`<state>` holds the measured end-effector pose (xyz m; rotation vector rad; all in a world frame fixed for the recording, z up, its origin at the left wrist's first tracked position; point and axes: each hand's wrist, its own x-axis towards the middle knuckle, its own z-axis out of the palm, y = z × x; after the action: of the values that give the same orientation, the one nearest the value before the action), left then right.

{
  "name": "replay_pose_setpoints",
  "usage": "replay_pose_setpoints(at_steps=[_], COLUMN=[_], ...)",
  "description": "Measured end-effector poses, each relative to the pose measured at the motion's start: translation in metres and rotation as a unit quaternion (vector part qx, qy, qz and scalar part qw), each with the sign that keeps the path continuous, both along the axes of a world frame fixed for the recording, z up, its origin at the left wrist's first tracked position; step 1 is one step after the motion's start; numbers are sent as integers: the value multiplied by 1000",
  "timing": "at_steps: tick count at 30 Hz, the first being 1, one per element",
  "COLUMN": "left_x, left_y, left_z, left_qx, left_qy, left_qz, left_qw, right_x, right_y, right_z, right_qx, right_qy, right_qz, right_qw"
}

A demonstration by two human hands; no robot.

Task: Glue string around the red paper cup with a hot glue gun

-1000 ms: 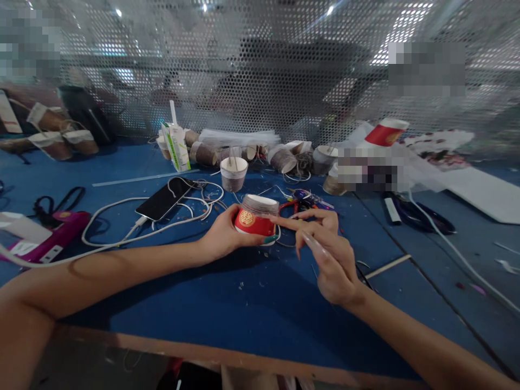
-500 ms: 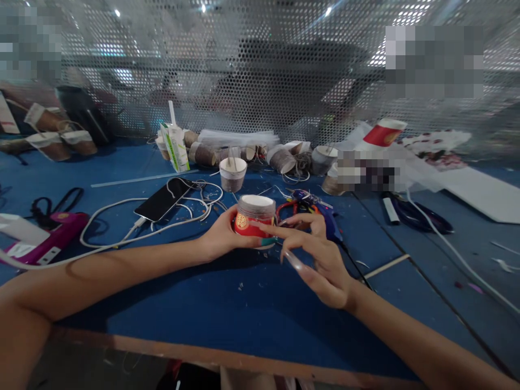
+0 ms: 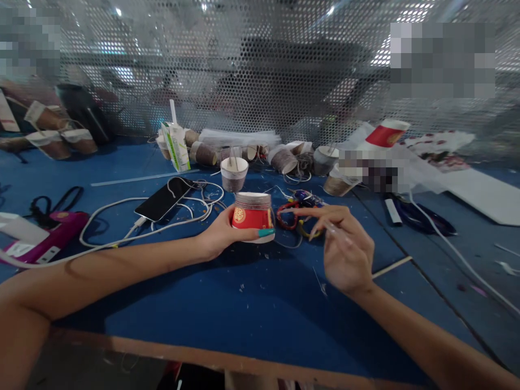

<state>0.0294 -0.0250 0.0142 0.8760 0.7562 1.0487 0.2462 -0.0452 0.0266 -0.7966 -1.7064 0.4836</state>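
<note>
Nearest is the table edge [image 3: 203, 356], a brown strip with the blue table top [image 3: 227, 309] beyond it. Over that blue surface are 2 bare hands, the left 1 gripping, the right 1 free.

The left hand [image 3: 219, 234] holds the red cup [image 3: 252, 219] from its left side. The thumb presses along the near face, low down, its green nail at the cup's right edge; the other fingers are hidden behind, so I cannot tell how they sit. The cup is close to upright, rim up, its axis running from base to rim, with grey wrapping below the white rim.

The right hand [image 3: 346, 250] pinches nothing that I can see: its fingers are loosely spread and bent, the index finger reaching farthest. The cup lies directly to the left of that fingertip, just beside it and seemingly apart, so the fingers point across the cup's axis at its side. The left hand is the nearer of the 2, being in contact.

Just past the right fingers lies a red loop [image 3: 286, 215]; whether they touch it is unclear. Farther left is a phone [image 3: 164, 199] with a white cable [image 3: 139, 221]. Beyond the red cup stands a wrapped cup [image 3: 234, 177], then a drink carton [image 3: 176, 150], and behind everything a mesh screen [image 3: 244, 70].
</note>
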Motion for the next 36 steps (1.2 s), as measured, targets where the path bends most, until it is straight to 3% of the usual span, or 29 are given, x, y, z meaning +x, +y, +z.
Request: replay_pose_setpoints(at_steps=[4,6,11,14,19,24,30,33,36], left_x=[0,-2,-8,-10,-11,-12,-13,-12,-12], left_y=[0,1,5,7,7,8,9,10,10], left_z=[-2,-3,-4,-3,-2,-3,-5,-7,-8], left_qx=[23,31,-15,-35,-45,-30,-13,-6,-15], left_qy=[13,10,-35,-53,-83,-109,-137,-124,-125], left_qz=[-12,-31,-82,-87,-100,-130,-147,-147,-138], left_qw=[1000,999,996,994,991,985,979,981,982], right_x=[-3,-5,-7,-6,-4,-1,4,4,3], right_y=[-12,-14,-1,9,6,-2,-1,-3,-2], right_z=[6,7,8,8,10,8,3,3,-1], right_qx=[13,-6,-122,-137,-94,-32,24,52,103], right_qy=[-140,-156,38,110,103,-52,-195,-200,-139], right_qz=[104,109,113,119,77,89,133,104,26], right_qw=[985,982,985,977,987,994,971,973,985])
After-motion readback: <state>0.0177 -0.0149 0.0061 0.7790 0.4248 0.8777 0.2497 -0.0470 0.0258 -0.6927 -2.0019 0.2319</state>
